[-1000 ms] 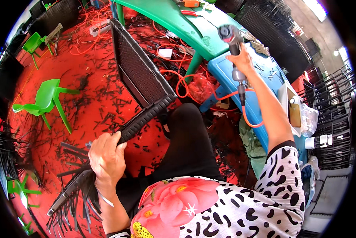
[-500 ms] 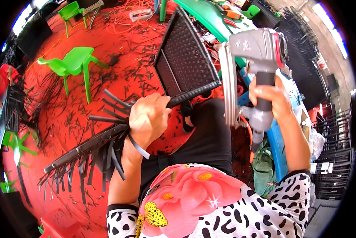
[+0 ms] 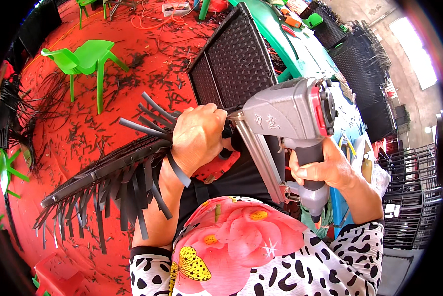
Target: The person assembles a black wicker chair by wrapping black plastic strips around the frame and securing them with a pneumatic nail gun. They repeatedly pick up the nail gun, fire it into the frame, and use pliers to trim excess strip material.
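Observation:
My left hand (image 3: 199, 135) is closed round the corner of a black woven rattan frame (image 3: 236, 59). One woven side rises beyond the hand. To its left runs a long edge with many loose flat black strips (image 3: 132, 185) hanging from it, and several more stick out by my wrist. My right hand (image 3: 327, 165) grips the dark handle of a grey air stapler (image 3: 283, 111). Its nose and silver magazine (image 3: 258, 158) point toward the frame by my left fist; whether they touch is hard to tell. The hose end hangs below the handle.
A green chair (image 3: 88, 59) stands at the far left on a red floor (image 3: 132, 93) strewn with black strip scraps. At the far right of the frame is a green table (image 3: 275, 37) with tools. Black woven pieces (image 3: 362, 74) stack along the right.
The stapler has come down and left, its nose now close to my left fist. My left hand has shifted slightly right with the frame, still gripping it.

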A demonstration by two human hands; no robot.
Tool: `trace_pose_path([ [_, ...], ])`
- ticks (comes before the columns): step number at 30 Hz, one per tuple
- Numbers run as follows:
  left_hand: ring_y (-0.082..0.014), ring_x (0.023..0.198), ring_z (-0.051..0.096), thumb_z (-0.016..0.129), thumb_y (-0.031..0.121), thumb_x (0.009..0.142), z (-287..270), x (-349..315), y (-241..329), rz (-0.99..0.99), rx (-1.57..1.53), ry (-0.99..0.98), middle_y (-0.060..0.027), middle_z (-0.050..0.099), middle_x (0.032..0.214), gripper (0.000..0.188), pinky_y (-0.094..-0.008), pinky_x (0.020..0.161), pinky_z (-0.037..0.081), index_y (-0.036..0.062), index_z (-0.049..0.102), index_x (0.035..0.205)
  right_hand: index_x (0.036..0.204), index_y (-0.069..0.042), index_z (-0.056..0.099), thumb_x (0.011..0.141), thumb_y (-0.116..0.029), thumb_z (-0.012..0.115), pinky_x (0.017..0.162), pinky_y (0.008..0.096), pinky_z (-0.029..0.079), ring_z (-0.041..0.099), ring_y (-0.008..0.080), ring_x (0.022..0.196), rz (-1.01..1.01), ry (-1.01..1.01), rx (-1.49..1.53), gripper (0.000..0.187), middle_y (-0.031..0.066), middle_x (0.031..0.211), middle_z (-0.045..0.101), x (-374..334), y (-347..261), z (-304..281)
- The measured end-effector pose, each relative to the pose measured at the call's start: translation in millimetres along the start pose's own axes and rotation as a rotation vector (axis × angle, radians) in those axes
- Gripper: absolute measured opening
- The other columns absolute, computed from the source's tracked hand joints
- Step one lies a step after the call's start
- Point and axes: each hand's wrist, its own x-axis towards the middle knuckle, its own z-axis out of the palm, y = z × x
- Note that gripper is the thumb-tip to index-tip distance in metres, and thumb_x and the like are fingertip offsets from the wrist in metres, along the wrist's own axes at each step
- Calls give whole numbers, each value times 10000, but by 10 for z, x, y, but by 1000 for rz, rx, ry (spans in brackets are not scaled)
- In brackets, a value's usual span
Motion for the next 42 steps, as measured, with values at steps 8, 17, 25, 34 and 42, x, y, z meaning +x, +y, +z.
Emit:
trace_pose_path([
  [8, -362, 741, 591, 637, -25, 676, -7, 19, -16, -15, -43, -40, -148, 584, 762, 166, -445, 652, 478, 26, 604, 830, 922, 9, 569, 733, -103, 643, 574, 268, 480, 577, 111, 613, -3, 17, -101, 232, 36, 740, 578, 25, 14, 83],
  [17, -359, 756, 596, 626, -17, 685, -5, 12, 9, -31, -30, -23, -149, 592, 774, 154, -436, 668, 479, 29, 610, 831, 897, 10, 578, 726, -105, 670, 581, 271, 486, 587, 116, 620, 3, 21, -86, 226, 40, 748, 587, 19, 54, 89],
  [25, -346, 764, 598, 621, -11, 699, -8, 22, -1, -28, -9, -18, -137, 579, 763, 136, -434, 673, 473, 40, 610, 825, 919, 10, 573, 729, -104, 670, 580, 269, 484, 580, 104, 607, -4, 39, -23, 242, 33, 740, 581, 41, 25, 141],
  [34, -356, 781, 594, 626, 15, 733, -37, 41, -12, -86, -56, -82, -147, 579, 773, 83, -447, 692, 473, 36, 612, 812, 992, -7, 550, 761, -61, 654, 555, 263, 471, 570, 92, 582, 54, 21, -143, 259, 23, 699, 571, 48, 20, 151],
  [42, -363, 817, 599, 638, 18, 731, -24, 74, -6, -167, -65, -133, -166, 600, 818, 73, -448, 721, 477, 22, 637, 804, 1053, -3, 513, 748, -61, 612, 510, 272, 473, 563, 89, 548, 38, 36, -269, 326, 20, 669, 570, 86, -134, 178],
])
